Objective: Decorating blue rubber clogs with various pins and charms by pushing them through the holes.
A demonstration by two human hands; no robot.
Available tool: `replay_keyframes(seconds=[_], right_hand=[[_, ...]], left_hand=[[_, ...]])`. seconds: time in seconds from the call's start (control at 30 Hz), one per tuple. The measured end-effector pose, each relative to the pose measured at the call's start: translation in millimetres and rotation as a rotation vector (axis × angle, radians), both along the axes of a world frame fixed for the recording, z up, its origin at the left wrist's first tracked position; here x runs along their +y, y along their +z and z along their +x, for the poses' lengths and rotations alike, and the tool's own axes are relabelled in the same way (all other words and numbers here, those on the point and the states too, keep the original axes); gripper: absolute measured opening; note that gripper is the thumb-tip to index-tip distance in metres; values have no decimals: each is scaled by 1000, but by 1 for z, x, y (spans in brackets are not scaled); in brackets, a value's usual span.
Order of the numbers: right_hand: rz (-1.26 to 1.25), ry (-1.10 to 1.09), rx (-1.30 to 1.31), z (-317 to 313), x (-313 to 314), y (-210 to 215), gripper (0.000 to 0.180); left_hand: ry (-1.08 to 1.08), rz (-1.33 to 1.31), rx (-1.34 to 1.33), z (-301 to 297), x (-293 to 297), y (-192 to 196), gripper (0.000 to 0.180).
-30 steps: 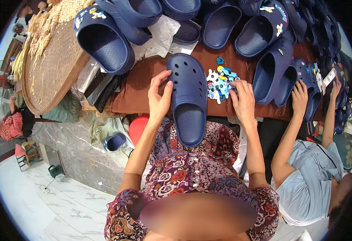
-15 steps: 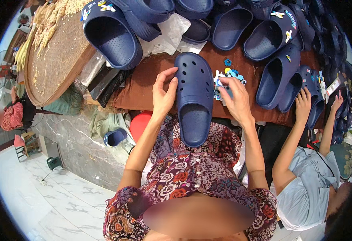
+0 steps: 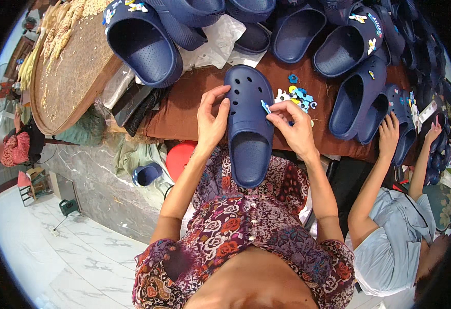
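Your left hand (image 3: 211,119) rests against the left side of a navy-blue perforated foam clog (image 3: 248,129), fingers spread and curved, fingertips touching its upper beside the round holes while the thumb lies along the side wall. The clog lies toe away from you, its toe on the brown cloth-covered table (image 3: 184,108) and its heel hanging over the near edge above your floral-patterned lap. Your right hand (image 3: 293,129) sits at the clog's right side, thumb and forefinger pinched narrowly on a small light-blue shoe charm (image 3: 265,107) that touches the upper at its right edge; the other fingers curl loosely behind. Just beyond that hand lies a small heap of blue, white and yellow charms (image 3: 296,97) on the cloth. More navy clogs (image 3: 354,98) crowd the far and right parts of the table, some already carrying charms, and one large clog (image 3: 140,44) sits to the upper left over crumpled clear plastic wrapping (image 3: 215,44). A round woven tray (image 3: 68,72) with pale husks along its rim stands further left. To your right, another person in a light-blue shirt (image 3: 390,247) reaches both hands to clogs at the table's right end.
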State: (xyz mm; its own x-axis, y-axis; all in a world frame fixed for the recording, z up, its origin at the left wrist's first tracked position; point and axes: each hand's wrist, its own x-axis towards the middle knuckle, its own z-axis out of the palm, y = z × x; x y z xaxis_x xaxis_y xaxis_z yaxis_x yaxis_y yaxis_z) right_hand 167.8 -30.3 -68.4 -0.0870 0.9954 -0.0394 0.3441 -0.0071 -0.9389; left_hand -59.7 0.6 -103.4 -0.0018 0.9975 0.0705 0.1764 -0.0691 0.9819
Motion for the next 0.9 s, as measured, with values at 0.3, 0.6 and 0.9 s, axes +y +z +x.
replay_keyframes(seconds=[0.3, 0.6, 0.9], right_hand=[[-100, -41, 183, 4, 0, -15, 12], [-177, 51, 255, 9, 11, -22, 10], [-305, 42, 331, 10, 19, -17, 16]], left_hand=[[-1, 3, 31, 0, 1, 1, 30], [39, 35, 75, 8, -2, 5, 29], [61, 51, 86, 11, -2, 2, 28]])
